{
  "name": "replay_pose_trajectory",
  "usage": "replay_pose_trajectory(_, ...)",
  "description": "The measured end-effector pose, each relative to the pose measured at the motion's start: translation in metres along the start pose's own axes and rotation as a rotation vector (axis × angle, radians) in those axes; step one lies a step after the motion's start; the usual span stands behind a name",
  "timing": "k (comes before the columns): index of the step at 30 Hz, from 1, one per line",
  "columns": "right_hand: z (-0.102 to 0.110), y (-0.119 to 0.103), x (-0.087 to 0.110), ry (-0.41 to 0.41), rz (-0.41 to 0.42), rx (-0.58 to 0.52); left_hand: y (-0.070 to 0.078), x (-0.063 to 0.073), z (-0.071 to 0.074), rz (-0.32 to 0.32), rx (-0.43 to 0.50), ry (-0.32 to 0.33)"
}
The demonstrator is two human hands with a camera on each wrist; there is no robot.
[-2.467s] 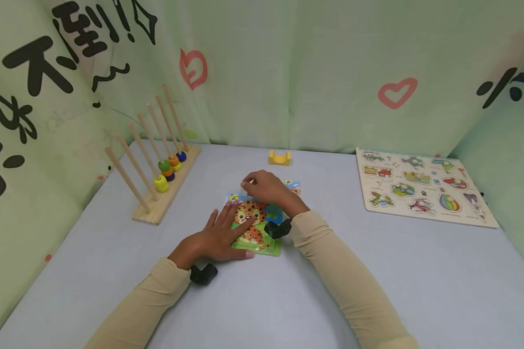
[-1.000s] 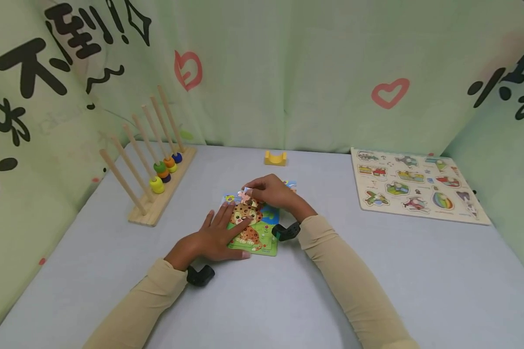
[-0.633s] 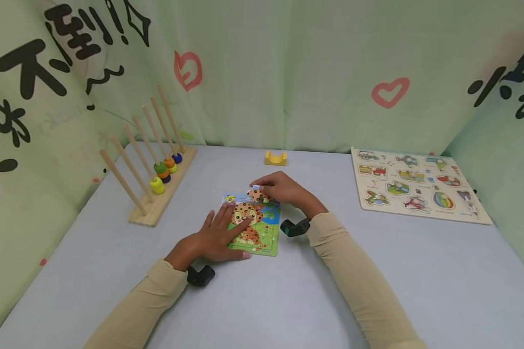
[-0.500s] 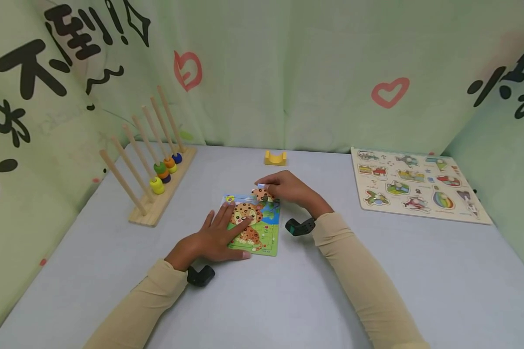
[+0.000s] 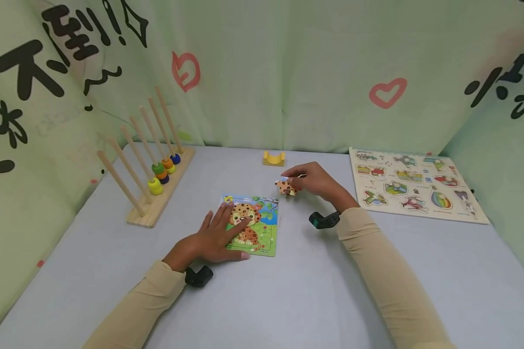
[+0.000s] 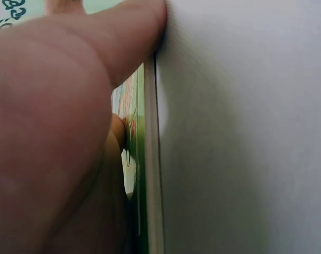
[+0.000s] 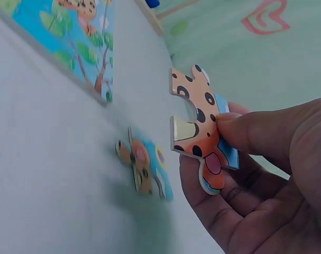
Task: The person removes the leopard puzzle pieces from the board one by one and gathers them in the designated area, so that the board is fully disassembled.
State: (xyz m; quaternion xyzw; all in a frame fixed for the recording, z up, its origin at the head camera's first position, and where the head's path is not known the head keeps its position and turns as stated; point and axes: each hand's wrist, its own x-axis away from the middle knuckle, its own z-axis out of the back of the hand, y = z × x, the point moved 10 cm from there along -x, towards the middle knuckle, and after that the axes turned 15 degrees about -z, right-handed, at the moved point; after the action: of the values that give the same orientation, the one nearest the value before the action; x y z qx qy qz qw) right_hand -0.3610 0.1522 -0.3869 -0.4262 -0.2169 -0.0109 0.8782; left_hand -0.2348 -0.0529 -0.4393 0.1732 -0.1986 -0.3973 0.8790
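We see the left hand (image 5: 211, 241) resting, spread, on the puzzle (image 5: 267, 236); beyond its far right corner, the right hand (image 5: 316, 180) pinches a spotted piece (image 7: 203, 127) above the table (image 5: 262, 300), near a second piece (image 7: 148, 164)

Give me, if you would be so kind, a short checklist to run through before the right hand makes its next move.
1. Right grip secure: ok, thumb and fingers pinch the held puzzle piece.
2. Left grip on the puzzle board: ok, fingers spread across it.
3. Held piece clear of the board: ok, the two are apart.
4. Surface near the held piece free: not ok, a second puzzle piece is there.
5. Open slot for the held piece: cannot tell, the left grip covers part of the board.
6. Peg stand away from the right grip: ok.
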Motion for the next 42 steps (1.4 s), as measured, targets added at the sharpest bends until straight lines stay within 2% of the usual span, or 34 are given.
replay_pose_trajectory(5,0.017,0.011,0.001,0.024,-0.021,0.004,0.000,0.002,0.001,-0.002,0.008,0.011)
replay_pose_trajectory(11,0.031,0.029,-0.002,0.041,-0.068,0.069,0.001,0.002,0.002,-0.009,0.008,0.016)
replay_pose_trajectory(18,0.028,0.047,-0.011,0.040,-0.123,0.102,0.001,0.003,0.002,-0.009,0.004,0.015)
replay_pose_trajectory(24,0.030,0.050,-0.012,0.105,-0.128,0.138,0.003,0.002,0.001,-0.017,0.008,0.007)
replay_pose_trajectory(33,0.030,0.046,-0.011,0.180,-0.043,0.191,0.006,0.001,0.004,-0.016,-0.017,0.022)
replay_pose_trajectory(42,0.030,0.048,-0.014,0.209,-0.007,0.254,0.011,0.001,0.006,-0.040,0.023,0.033)
